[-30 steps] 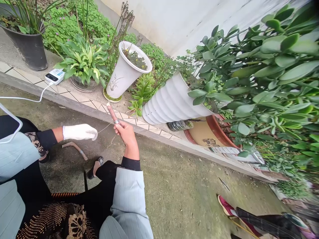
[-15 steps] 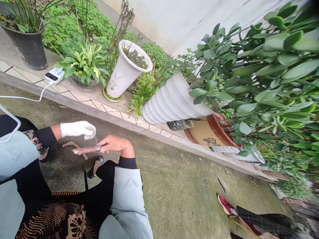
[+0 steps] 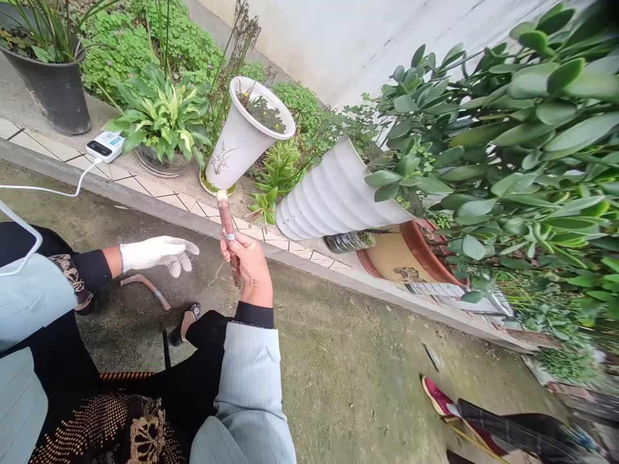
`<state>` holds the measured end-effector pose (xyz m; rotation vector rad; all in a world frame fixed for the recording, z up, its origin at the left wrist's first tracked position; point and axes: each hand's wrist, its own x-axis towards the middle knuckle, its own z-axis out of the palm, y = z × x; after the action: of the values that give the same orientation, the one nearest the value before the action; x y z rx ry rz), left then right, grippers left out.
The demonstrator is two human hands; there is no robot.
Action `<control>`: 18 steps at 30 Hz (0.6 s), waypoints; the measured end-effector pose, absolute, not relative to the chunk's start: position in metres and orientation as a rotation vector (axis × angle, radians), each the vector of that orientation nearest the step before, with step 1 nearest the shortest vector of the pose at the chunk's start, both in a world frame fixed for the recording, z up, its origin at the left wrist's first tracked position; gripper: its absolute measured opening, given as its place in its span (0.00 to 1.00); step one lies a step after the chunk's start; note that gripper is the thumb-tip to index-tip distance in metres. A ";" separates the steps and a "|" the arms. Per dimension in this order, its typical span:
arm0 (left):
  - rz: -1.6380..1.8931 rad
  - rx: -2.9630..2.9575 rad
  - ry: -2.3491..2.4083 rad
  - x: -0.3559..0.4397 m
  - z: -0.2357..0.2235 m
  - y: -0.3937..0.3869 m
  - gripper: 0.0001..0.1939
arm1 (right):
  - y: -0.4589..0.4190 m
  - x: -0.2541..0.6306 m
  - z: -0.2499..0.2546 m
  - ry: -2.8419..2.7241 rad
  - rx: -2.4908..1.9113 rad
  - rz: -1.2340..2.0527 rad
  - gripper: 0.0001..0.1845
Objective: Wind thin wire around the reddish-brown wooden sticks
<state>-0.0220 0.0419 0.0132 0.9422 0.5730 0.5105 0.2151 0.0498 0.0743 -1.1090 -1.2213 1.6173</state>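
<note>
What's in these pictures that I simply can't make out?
In the head view:
Part of the stick: hidden behind the right hand's grip.
Any loose end of the wire: too thin to follow.
Print on the white device: too small to read.
The other person above the legs: cut off by the picture's edge.

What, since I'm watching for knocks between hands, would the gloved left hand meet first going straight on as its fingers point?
Most likely the right hand, where it grips the stick near the silvery band. Depth is unclear, so the left hand might pass above or below it.
</note>
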 end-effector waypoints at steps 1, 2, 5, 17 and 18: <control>0.508 0.991 0.600 -0.022 0.012 0.042 0.23 | 0.052 0.216 0.074 -1.195 -1.131 1.578 0.15; 0.499 1.049 0.625 -0.022 0.012 0.043 0.22 | 0.055 0.217 0.072 -1.163 -1.162 1.523 0.14; 0.449 1.190 0.685 -0.022 0.012 0.044 0.19 | 0.065 0.221 0.059 -1.107 -1.333 1.325 0.12; 0.291 1.124 0.441 -0.022 0.008 0.036 0.15 | 0.054 0.201 0.054 -1.146 -1.117 1.699 0.19; 0.300 1.092 0.428 -0.021 0.007 0.036 0.16 | 0.053 0.200 0.054 -1.142 -1.135 1.700 0.18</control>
<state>-0.0214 0.0356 0.0071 1.0919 0.4284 0.3001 0.1999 0.0533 0.0543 -1.1345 -1.1419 1.7004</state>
